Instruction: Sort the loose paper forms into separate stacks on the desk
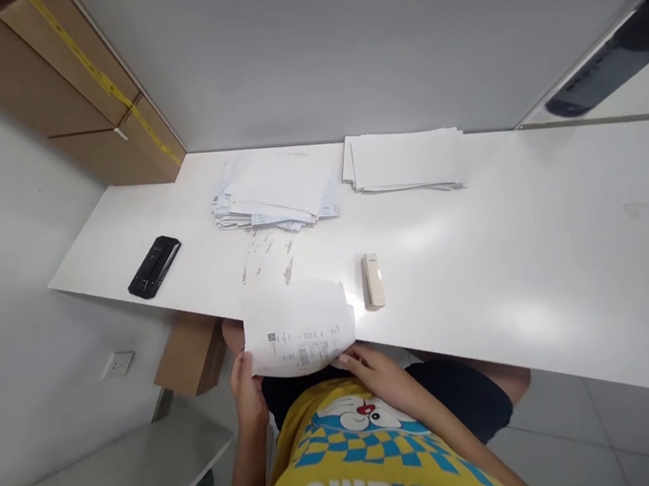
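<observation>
A printed sheet of paper (298, 317), with a small square code and lines of text, lies partly over the front edge of the white desk. More than one sheet may be stacked here; a second edge shows at its right side. My left hand (246, 379) pinches its lower left corner. At the lower right corner, my right hand (369, 367) grips the paper between thumb and fingers. A cream stapler (373, 281) lies on the desk just right of the paper, touched by neither hand.
Behind the paper sit a messy pile of papers (276, 186) and a neater white stack (406, 160). A black phone (155, 267) rests at the left on the desk (509, 252). Cardboard boxes (75, 92) stand at the back left; another box (187, 354) is below the desk.
</observation>
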### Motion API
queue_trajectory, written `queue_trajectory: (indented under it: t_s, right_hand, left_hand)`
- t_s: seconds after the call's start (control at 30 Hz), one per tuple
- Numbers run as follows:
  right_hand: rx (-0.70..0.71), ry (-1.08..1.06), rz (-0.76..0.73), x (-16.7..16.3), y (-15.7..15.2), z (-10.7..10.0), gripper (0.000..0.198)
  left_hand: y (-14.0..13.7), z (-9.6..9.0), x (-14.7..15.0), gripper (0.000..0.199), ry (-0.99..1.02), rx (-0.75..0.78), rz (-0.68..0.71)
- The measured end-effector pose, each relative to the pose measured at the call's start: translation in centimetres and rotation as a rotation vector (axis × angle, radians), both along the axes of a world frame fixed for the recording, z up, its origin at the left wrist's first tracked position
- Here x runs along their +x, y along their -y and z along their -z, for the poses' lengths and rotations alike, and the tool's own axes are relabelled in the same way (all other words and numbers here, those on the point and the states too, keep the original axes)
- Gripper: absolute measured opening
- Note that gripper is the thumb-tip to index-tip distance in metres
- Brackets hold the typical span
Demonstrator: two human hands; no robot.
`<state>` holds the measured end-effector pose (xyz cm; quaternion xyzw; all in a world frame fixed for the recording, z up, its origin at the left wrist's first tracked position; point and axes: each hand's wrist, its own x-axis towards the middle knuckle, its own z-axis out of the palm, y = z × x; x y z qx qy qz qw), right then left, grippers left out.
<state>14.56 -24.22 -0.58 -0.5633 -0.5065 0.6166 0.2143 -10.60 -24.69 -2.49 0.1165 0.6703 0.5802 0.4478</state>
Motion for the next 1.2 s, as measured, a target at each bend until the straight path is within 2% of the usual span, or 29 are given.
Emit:
queue_trajectory:
  t_s: [0.13,0.23,0.33,0.47,0.53,0.63,0.8,0.83,0.9,1.0,1.1,1.2]
  right_hand:
    - [0.022,0.048,0.100,-0.2,0.1,1.5,0.061]
    - [0.039,-0.088,0.122,-0.4,0.4,0.8,0.060]
    - [0.175,-0.172,0.151,-0.2,0.2,-1.3,0.051]
    - [0.504,-0.122,0.297,0.2,-1.1,-4.2,0.034]
    - [0.607,-0.105,0.379,0.3,-1.8,-4.6,0.027]
    - [0.682,-0.119,0.444,0.1,-2.3,-4.5,0.025]
    - [0.886,-0.222,0.432,0.2,-2.3,-5.5,0.024]
    - [0.895,-0.226,0.437,0.2,-2.5,-5.7,0.024]
    - [0.849,-0.212,0.481,0.2,-2.7,-5.7,0.021]
    - [0.746,-0.177,0.550,0.0,-3.1,-4.4,0.018]
    - [0.666,-0.165,0.547,0.2,-3.0,-3.0,0.018]
    - [0.619,-0.152,0.524,1.1,-2.8,-3.2,0.016]
  left_hand:
    - [-1.2,-1.9,-1.6,0.055,-0.041,-0.044,0.282]
    - [-1.3,-2.8,-3.2,0.053,-0.081,-0.025,0.407]
    - [-1.5,-3.0,-4.3,0.049,-0.157,0.043,0.429]
    - [-3.8,-2.9,-3.8,0.042,-0.275,0.217,0.456]
    - [-5.6,-3.1,-2.7,0.036,-0.343,0.322,0.465]
    - [-7.7,-4.0,-0.7,0.032,-0.452,0.449,0.450]
    - [-8.5,-5.7,1.5,0.026,-0.540,0.669,0.383]
    - [-8.5,-5.7,1.6,0.025,-0.539,0.677,0.365]
    - [-8.7,-5.2,1.6,0.024,-0.534,0.602,0.357]
    - [-9.0,-3.5,1.4,0.027,-0.505,0.454,0.380]
    - [-9.2,-2.2,1.6,0.033,-0.474,0.444,0.339]
    - [-8.9,-2.5,2.2,0.033,-0.452,0.448,0.321]
